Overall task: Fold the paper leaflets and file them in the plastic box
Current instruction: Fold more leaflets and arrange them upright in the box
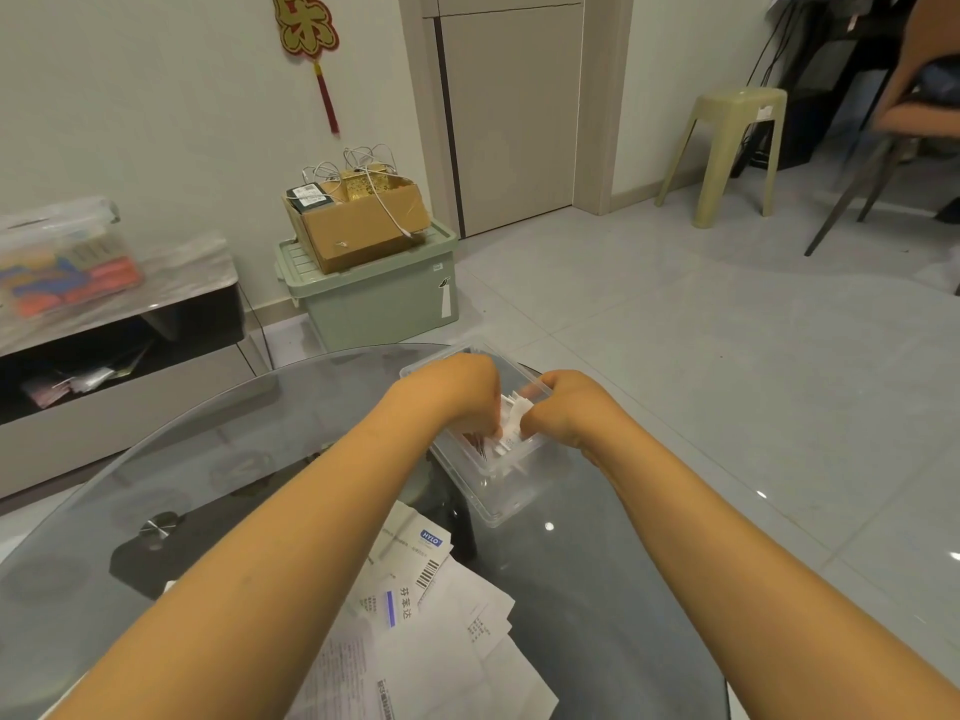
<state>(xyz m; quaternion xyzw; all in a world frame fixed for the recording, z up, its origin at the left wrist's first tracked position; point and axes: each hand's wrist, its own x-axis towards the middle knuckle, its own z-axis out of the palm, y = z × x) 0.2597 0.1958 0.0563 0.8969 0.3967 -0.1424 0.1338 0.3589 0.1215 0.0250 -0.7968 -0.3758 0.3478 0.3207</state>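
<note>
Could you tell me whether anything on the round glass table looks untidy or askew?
Yes: the loose white printed leaflets lie unfolded in a fanned, overlapping heap near the table's front edge, while the clear plastic box sits at an angle.

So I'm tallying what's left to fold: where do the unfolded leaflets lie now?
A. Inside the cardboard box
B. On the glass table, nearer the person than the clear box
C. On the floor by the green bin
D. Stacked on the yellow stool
B: the loose leaflets lie spread on the glass table, nearer the person than the clear box where both hands work.
</note>
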